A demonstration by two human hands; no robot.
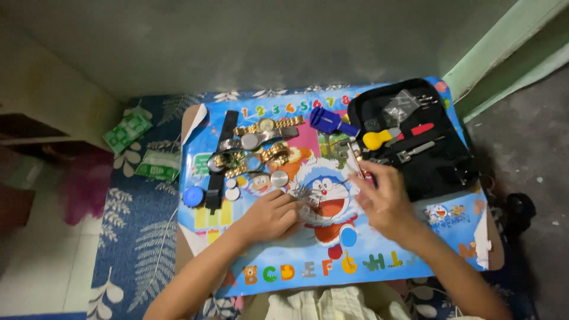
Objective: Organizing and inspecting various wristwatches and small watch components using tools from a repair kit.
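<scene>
While both hands rest on the cartoon mat, the small clear packet lies between them at mat centre. The left hand pinches its left edge with curled fingers; the right hand, fingers loosely spread, sits just right of it.

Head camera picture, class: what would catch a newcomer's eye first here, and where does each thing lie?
The bright cartoon mat covering the small table stands out first, with both hands meeting at its middle: the left hand and right hand on a small silvery piece. A cluster of gold and silver watches lies at the mat's upper left. An open black tool case sits at the upper right.
</scene>
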